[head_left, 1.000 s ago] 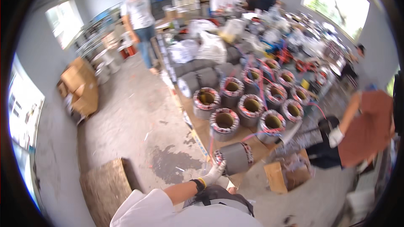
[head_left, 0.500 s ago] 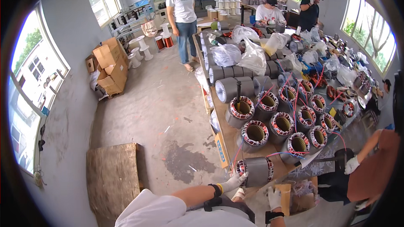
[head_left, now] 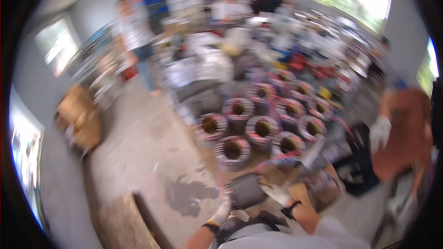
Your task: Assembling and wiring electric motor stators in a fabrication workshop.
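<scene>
A grey motor stator point(head_left: 248, 191) lies on its side at the near edge of the table point(head_left: 203, 150), its wound ends facing left and right. My left hand point(head_left: 223, 209), in a whitish glove, holds its left end. At the other end is my gloved right hand point(head_left: 276, 194), its fingers against the rim; motion blur softens them. Just beyond, several upright stators stand close together, the closest one point(head_left: 232, 150) with a ring of red-and-white windings round its bore. Pink and blue lead wires trail among them.
A co-worker in a reddish-brown top point(head_left: 402, 133) stands at the right, wearing a whitish glove. Plastic bags point(head_left: 214, 64) and many parts cover the far table. Cardboard boxes point(head_left: 80, 115) stand by the left wall; a wooden board point(head_left: 124, 221) is at lower left. Another person point(head_left: 136, 32) stands beyond the table.
My view has swung right and blurred. My right hand has come up from below the table edge to the stator's right end. The left hand stays at its left end.
</scene>
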`<state>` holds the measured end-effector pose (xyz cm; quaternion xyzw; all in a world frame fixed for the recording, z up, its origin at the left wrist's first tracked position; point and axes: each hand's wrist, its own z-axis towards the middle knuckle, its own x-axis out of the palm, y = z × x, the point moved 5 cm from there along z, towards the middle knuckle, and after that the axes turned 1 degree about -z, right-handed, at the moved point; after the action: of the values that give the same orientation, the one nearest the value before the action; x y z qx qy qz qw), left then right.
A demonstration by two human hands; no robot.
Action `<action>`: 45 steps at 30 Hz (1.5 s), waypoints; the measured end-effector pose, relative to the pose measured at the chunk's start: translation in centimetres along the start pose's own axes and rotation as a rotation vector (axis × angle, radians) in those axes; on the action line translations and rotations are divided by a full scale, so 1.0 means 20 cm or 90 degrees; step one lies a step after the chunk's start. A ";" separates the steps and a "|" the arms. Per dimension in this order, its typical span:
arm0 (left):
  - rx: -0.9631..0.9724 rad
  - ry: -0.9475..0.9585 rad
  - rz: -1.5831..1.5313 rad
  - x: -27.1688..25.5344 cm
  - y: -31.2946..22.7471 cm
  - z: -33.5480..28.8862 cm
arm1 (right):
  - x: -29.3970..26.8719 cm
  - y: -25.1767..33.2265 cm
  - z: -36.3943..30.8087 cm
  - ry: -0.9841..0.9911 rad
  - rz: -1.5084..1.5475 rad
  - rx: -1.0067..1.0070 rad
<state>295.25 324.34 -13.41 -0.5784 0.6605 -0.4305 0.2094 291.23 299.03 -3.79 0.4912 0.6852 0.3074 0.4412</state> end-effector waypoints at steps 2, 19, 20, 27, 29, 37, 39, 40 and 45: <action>-0.131 -0.013 -0.065 0.17 -0.28 -0.19 | -0.03 -0.11 0.04 0.013 -0.044 0.042; 0.138 -0.102 0.126 0.13 -0.21 -0.08 | -0.02 0.01 0.05 -0.040 -0.048 0.013; 0.156 -0.114 0.187 0.13 -0.22 -0.07 | -0.02 0.00 0.04 -0.048 -0.043 0.015; 0.149 -0.140 0.209 0.09 -0.14 -0.02 | -0.10 0.02 -0.13 -0.151 -0.232 0.124; 0.067 -0.113 0.093 -0.02 -0.08 0.06 | -0.39 0.21 -0.41 -0.319 -0.204 -0.072; 0.108 -0.033 0.049 0.12 -0.23 -0.03 | -1.70 -0.57 -2.33 -0.873 -0.117 -0.051; -0.016 -0.062 -0.050 0.20 -0.29 -0.09 | -1.76 -0.73 -2.65 -0.970 0.031 -0.016; -0.036 -0.076 -0.082 0.16 -0.26 -0.05 | -1.80 -0.67 -2.36 -1.004 0.115 0.011; -0.097 -0.093 -0.021 0.25 -0.34 -0.02 | -0.49 -0.37 -0.65 -0.246 -0.136 0.106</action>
<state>297.69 320.12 -6.53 -0.6331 0.6649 -0.3391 0.2054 277.77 287.47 -1.57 0.5002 0.6592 0.1018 0.5521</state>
